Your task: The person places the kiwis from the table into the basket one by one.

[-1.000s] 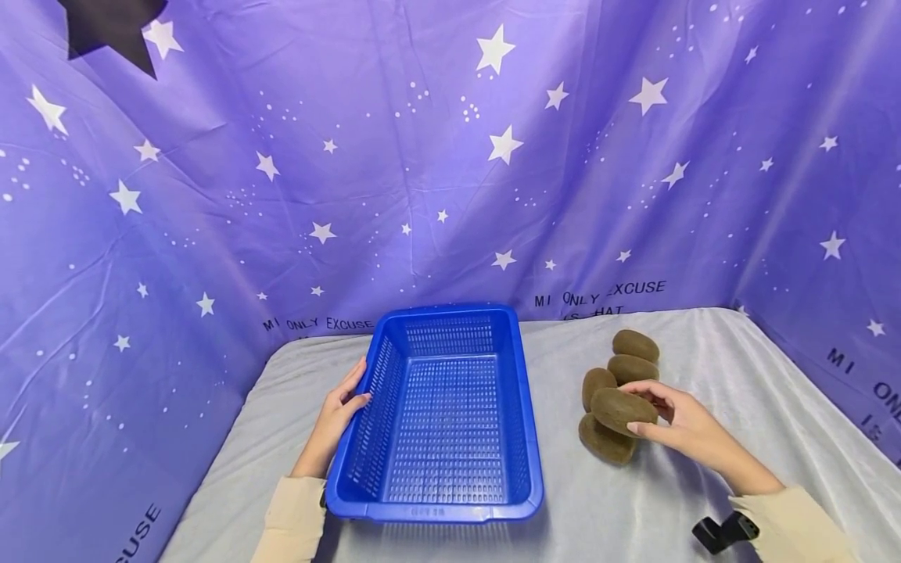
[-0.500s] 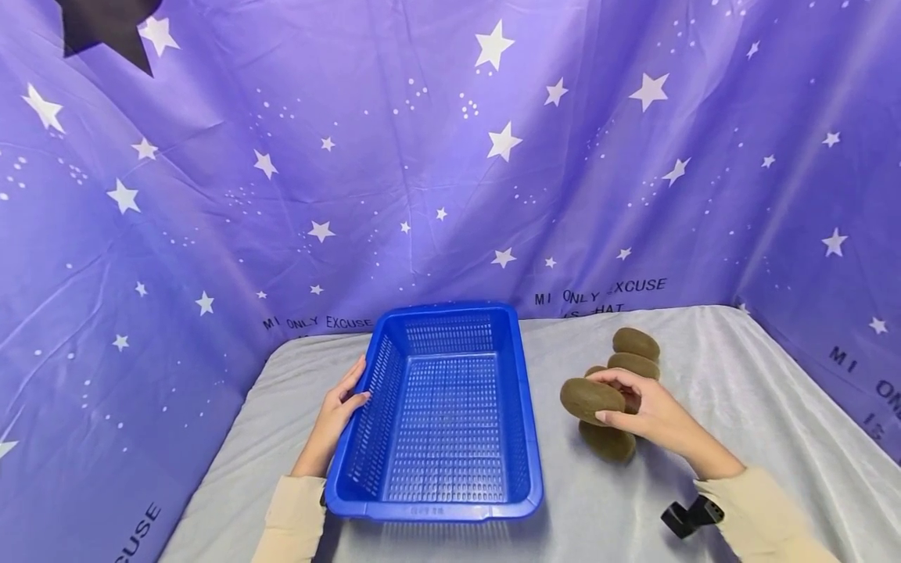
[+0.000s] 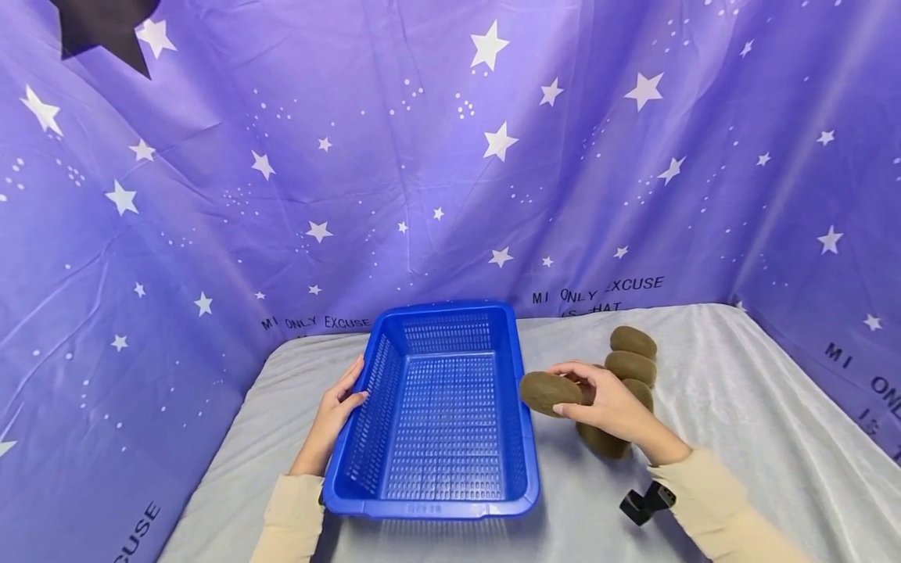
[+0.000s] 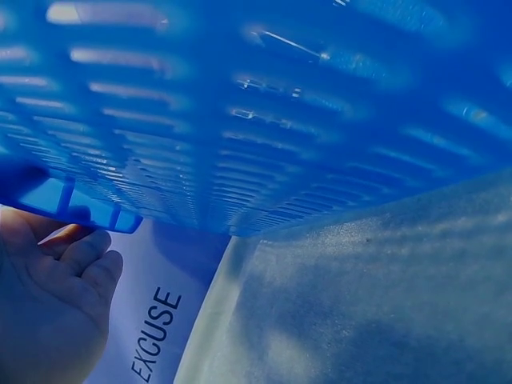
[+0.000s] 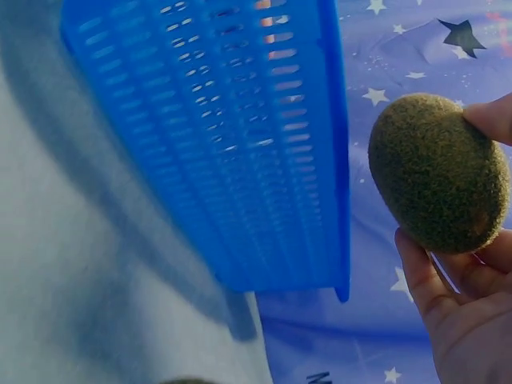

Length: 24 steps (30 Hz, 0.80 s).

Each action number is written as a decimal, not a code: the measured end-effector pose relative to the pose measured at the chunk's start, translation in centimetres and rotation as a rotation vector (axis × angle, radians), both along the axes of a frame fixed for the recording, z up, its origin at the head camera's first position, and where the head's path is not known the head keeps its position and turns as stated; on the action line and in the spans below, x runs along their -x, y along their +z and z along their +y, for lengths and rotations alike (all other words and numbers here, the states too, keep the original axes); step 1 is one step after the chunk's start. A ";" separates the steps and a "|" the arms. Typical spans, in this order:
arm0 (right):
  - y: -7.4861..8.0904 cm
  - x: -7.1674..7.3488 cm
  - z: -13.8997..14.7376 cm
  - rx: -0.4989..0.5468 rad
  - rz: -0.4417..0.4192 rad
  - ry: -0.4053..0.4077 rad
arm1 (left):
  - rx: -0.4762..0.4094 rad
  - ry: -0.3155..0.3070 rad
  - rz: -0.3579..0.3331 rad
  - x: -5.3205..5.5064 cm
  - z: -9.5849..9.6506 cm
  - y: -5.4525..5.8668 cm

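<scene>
My right hand [image 3: 607,405] pinches a brown fuzzy kiwi [image 3: 543,393] between thumb and fingers, close to the right rim of a blue plastic basket [image 3: 529,469]. In the right wrist view the held kiwi [image 5: 438,172] is up level with the top of the basket [image 5: 224,144], beside its outer wall. My left hand [image 3: 338,414] grips the basket's left rim, thumb on the inside. From the left wrist view, the curled fingers [image 4: 100,268] show under the rim. Nothing lies inside the basket.
Several more kiwis [image 3: 631,367] lie bunched on the grey cloth [image 3: 732,391] to the right, partly hidden behind my right hand. A purple star-print curtain [image 3: 436,156] encloses the back and sides. A black device [image 3: 646,502] sits at my right wrist.
My right hand has carried the kiwi leftward from the bunch to the basket's right rim. The left hand and basket have stayed in place.
</scene>
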State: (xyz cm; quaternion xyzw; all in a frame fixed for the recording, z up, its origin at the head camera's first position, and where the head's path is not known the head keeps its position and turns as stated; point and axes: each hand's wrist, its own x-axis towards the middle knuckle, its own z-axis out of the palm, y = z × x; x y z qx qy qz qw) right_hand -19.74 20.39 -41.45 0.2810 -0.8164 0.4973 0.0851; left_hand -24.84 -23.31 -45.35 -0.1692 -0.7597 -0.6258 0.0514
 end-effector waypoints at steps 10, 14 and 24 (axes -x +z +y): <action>0.7 0.7 -2.1 0.046 -0.052 0.017 | 0.006 -0.016 -0.005 -0.1 -0.2 -0.2; 0.9 1.0 -3.1 0.054 -0.064 0.034 | 0.008 -0.010 -0.015 0.1 -0.3 -0.4; 0.9 1.7 -5.3 0.041 -0.020 0.121 | 0.003 -0.009 -0.030 0.0 -0.4 -0.4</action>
